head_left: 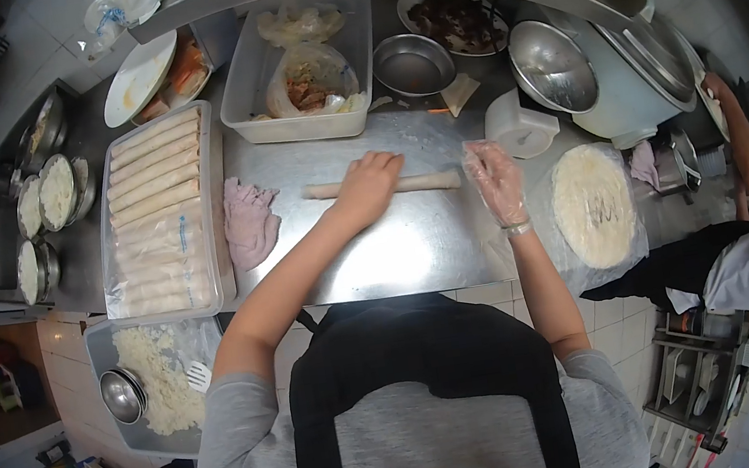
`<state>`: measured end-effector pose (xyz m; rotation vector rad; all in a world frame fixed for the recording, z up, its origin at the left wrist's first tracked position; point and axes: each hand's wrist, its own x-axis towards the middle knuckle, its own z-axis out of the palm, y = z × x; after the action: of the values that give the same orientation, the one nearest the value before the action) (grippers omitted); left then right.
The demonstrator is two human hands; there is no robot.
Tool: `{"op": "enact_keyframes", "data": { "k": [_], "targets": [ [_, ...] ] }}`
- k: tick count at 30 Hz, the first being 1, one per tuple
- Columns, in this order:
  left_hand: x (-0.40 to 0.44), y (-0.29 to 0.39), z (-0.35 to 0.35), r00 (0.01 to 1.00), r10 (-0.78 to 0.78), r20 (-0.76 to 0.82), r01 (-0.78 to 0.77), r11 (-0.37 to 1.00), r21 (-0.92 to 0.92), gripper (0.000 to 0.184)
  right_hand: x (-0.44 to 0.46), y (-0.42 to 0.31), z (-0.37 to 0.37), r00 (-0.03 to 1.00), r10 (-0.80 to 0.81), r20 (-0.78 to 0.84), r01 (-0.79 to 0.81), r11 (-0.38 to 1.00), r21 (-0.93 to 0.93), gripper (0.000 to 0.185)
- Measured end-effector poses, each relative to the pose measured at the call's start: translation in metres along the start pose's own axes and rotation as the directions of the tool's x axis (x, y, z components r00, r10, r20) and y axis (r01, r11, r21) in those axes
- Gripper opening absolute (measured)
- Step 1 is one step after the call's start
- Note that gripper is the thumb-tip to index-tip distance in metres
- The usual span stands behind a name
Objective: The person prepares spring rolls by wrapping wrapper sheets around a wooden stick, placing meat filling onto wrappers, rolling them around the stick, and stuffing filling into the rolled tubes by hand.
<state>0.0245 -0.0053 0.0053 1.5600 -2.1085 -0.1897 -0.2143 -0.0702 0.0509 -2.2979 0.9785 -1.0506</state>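
A long, thin pale wrapped roll [432,182] lies crosswise on the steel worktop [370,268]. My bare left hand [370,189] rests palm down over its middle, fingers laid flat across it. Just beyond the roll's right end is my right hand [493,181], in a clear plastic glove. Its fingers are bunched together, and what they may hold is hidden. A crumpled pink cloth [251,221] lies left of the roll. Further left, a plastic tub [217,189] holds several similar rolls, the nearer ones under clear plastic.
Right of my glove lies a flat white oval on plastic [596,231]. A tub with bagged filling [239,119], a metal bowl [413,64] and a white scale [522,125] line the back. A tray of white shreds [165,378] sits lower left. Another person's arm [744,139] reaches in at right.
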Motion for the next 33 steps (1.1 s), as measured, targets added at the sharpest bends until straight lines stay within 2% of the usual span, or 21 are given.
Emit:
{"op": "enact_keyframes", "data": {
  "k": [1, 2, 3, 7, 9, 10, 12, 13, 14, 15, 16, 17, 18, 20, 22, 24, 25, 27, 31, 33],
  "targets": [
    [0.014, 0.007, 0.005, 1.000, 0.011, -0.003, -0.011, 1.000, -0.002, 0.039, -0.001, -0.005, -0.008, 0.997, 0.075, 0.001, -0.075, 0.997, 0.004, 0.025],
    [0.028, 0.017, 0.011, 0.996, -0.006, 0.091, 0.008, 1.000, -0.014, 0.039, -0.003, -0.008, -0.015, 0.989, 0.150, 0.001, -0.150, 0.989, 0.006, 0.025],
    [0.040, 0.023, 0.014, 0.983, -0.021, 0.183, 0.026, 0.999, -0.024, 0.041, -0.007, -0.008, -0.018, 0.989, 0.149, -0.011, -0.149, 0.989, -0.004, 0.025],
    [0.066, 0.021, 0.036, 0.990, 0.020, 0.138, -0.022, 1.000, 0.015, 0.042, -0.021, -0.010, -0.025, 0.994, 0.107, -0.037, -0.108, 0.994, -0.026, 0.025],
    [0.072, 0.016, 0.031, 0.993, -0.013, 0.117, 0.041, 0.970, -0.241, 0.038, -0.025, -0.013, -0.030, 0.994, 0.098, -0.049, -0.099, 0.995, -0.012, 0.025],
    [0.073, 0.020, 0.017, 0.993, -0.006, 0.115, 0.033, 0.971, -0.237, 0.038, -0.024, -0.016, -0.032, 0.991, 0.113, -0.067, -0.115, 0.993, -0.027, 0.025],
    [0.073, 0.039, -0.036, 0.993, -0.058, 0.106, 0.113, 0.745, -0.657, 0.035, -0.019, -0.028, -0.034, 0.988, 0.123, -0.089, -0.126, 0.991, -0.033, 0.026],
    [0.073, 0.044, -0.052, 1.000, -0.015, 0.003, 0.013, 0.721, -0.692, 0.030, -0.014, -0.037, -0.035, 0.992, -0.019, -0.125, 0.019, 1.000, 0.004, 0.030],
    [0.071, 0.050, -0.067, 1.000, -0.020, -0.003, 0.012, 0.727, -0.686, 0.030, -0.008, -0.048, -0.035, 0.973, -0.161, -0.163, 0.168, 0.985, 0.035, 0.034],
    [0.069, 0.058, -0.081, 0.998, -0.011, -0.067, -0.037, 0.728, -0.684, 0.024, -0.003, -0.062, -0.035, 0.972, -0.171, -0.161, 0.180, 0.983, 0.042, 0.034],
    [0.066, 0.065, -0.093, 0.991, -0.003, -0.132, -0.088, 0.729, -0.679, 0.019, 0.002, -0.080, -0.033, 0.955, -0.251, -0.157, 0.245, 0.968, -0.056, 0.036],
    [0.064, 0.072, -0.100, 0.990, -0.066, -0.125, -0.047, 0.683, -0.729, 0.014, 0.007, -0.092, -0.031, 0.932, -0.331, -0.147, 0.308, 0.938, -0.156, 0.039],
    [0.062, 0.074, -0.098, 0.988, -0.072, -0.136, -0.050, 0.686, -0.726, 0.014, 0.013, -0.100, -0.029, 0.929, -0.342, -0.144, 0.320, 0.935, -0.153, 0.039],
    [0.059, 0.080, -0.093, 0.977, -0.117, -0.180, -0.088, 0.544, -0.834, 0.012, 0.024, -0.110, -0.025, 0.865, -0.484, -0.132, 0.466, 0.872, -0.147, 0.046],
    [0.057, 0.087, -0.087, 0.968, -0.160, -0.195, -0.079, 0.541, -0.838, 0.014, 0.028, -0.111, -0.021, 0.866, -0.483, -0.127, 0.462, 0.872, -0.161, 0.047],
    [0.059, 0.095, -0.081, 0.914, -0.241, -0.325, -0.197, 0.436, -0.878, 0.015, 0.033, -0.111, -0.021, 0.850, -0.505, -0.153, 0.477, 0.859, -0.187, 0.047],
    [0.060, 0.098, -0.080, 0.912, -0.244, -0.331, -0.202, 0.435, -0.877, 0.015, 0.034, -0.111, -0.022, 0.847, -0.510, -0.149, 0.482, 0.856, -0.188, 0.047],
    [0.061, 0.104, -0.080, 0.910, -0.289, -0.299, -0.219, 0.276, -0.936, 0.014, 0.037, -0.110, -0.025, 0.839, -0.527, -0.135, 0.481, 0.834, -0.269, 0.040],
    [0.067, 0.094, -0.077, 0.906, -0.261, -0.334, -0.222, 0.379, -0.898, 0.011, 0.050, -0.119, -0.024, 0.852, -0.497, -0.166, 0.459, 0.860, -0.222, 0.033],
    [0.069, 0.088, -0.080, 0.902, -0.147, -0.405, -0.248, 0.593, -0.766, 0.006, 0.059, -0.121, -0.021, 0.886, -0.434, -0.166, 0.388, 0.888, -0.247, 0.029]
  ]
}}
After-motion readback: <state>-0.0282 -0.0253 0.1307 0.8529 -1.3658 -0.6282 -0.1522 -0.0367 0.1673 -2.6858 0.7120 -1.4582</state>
